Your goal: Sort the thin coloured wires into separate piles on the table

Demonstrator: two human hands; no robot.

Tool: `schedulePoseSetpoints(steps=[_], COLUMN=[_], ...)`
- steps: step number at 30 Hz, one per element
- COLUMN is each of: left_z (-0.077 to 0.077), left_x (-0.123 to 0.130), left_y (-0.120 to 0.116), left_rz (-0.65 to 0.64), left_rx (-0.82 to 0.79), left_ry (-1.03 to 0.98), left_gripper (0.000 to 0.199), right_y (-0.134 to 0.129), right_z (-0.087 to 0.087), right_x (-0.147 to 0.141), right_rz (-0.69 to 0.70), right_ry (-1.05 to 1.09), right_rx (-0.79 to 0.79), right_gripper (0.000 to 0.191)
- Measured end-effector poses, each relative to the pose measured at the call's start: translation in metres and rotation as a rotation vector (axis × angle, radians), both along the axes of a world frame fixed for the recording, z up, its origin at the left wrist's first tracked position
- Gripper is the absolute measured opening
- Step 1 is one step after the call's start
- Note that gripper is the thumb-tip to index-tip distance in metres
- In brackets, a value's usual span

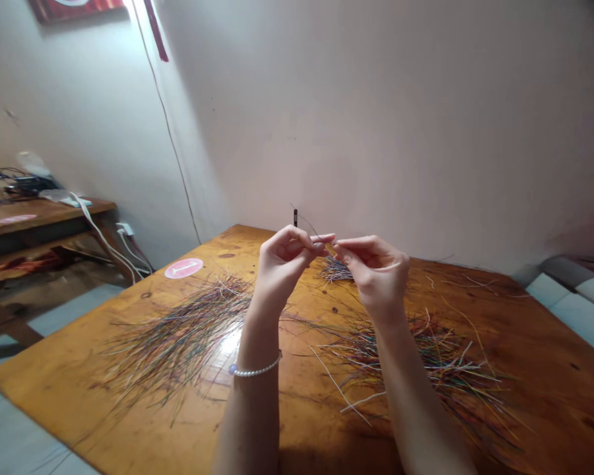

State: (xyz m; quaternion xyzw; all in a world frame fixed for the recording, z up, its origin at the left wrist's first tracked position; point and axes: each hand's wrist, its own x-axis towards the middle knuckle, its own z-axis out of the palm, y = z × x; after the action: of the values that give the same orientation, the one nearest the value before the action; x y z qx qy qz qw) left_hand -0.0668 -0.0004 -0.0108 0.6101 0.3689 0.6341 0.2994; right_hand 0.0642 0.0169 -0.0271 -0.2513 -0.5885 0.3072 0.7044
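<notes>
Both hands are raised over the wooden table, their fingertips almost meeting. My left hand, with a beaded bracelet on its wrist, pinches a thin dark wire that curves up to the left. My right hand is closed at the fingertips around a small yellowish piece, too small to make out clearly. A long bundle of coloured wires lies left of my left arm. Another tangled pile lies around and beneath my right forearm. A smaller bundle shows behind the hands.
The wooden table has a round pink sticker at its left. A black upright object shows behind my left hand. Loose wires lie at the back right. A second table with cables stands at the far left, near a plug.
</notes>
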Motion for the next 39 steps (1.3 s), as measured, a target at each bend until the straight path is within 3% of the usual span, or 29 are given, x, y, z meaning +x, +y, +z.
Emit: schedulePoseSetpoints(steps=[5,12,18,26,31,39], left_z=[-0.002,-0.004,-0.005,-0.005,-0.005,-0.007], left_x=[-0.005,-0.003,-0.001,-0.006,-0.01,-0.018], left_y=[0.003,0.004,0.005,0.002,0.001,-0.003], left_rz=[-0.01,-0.068,-0.039,-0.133,-0.239,-0.338], left_rx=[0.006,0.001,-0.04,-0.061,-0.11,-0.217], left_ry=[0.007,-0.006,0.006,-0.007,-0.037,0.063], left_gripper=[0.035,0.035,0.034,0.012,0.013,0.018], right_y=[-0.001,-0.002,-0.002,0.001,0.004,0.004], right_z=[0.003,0.005,0.007,0.004,0.003,0.005], right_x=[0.0,0.003,0.003,0.005,0.009,0.025], right_rz=[0.183,0.305,0.284,0.248,0.178,0.293], right_ry=[0.09,0.127,0.12,0.079,-0.057,-0.133], right_rx=[-0.083,-0.229,-0.237,-0.138,-0.065,-0.049], right_gripper=[0.005,0.008,0.01,0.007,0.007,0.009])
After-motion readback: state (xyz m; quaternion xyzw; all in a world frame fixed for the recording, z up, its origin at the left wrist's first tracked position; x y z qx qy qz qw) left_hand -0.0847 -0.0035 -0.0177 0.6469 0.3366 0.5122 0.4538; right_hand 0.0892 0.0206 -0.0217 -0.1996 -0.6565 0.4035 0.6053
